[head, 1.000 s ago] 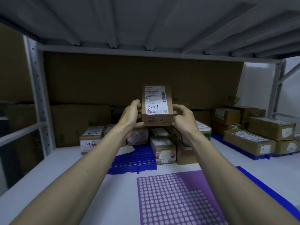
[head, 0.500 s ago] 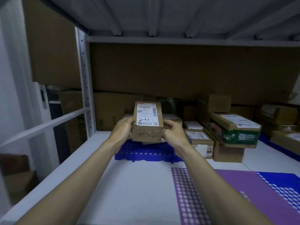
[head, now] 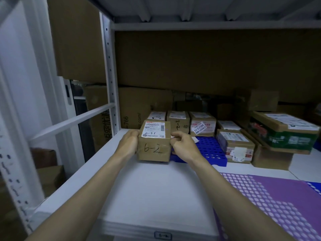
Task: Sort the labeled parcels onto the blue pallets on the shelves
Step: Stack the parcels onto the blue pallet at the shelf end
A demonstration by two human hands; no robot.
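Cardboard, brown and marked "6-2" on its near face with "241" handwritten on the white label on top, the parcel [head: 154,144] is clasped between the left hand [head: 128,143] and the right hand [head: 184,148], whose fingers [head: 177,135] curl round its right edge, so both markings stay readable. It sits low at the left front edge of the blue pallet [head: 206,148], at about 12 o'clock from the person; whether it rests there or hovers I cannot tell. Labelled boxes [head: 202,126] fill the pallet toward 1 o'clock, so this open corner looks the likely spot.
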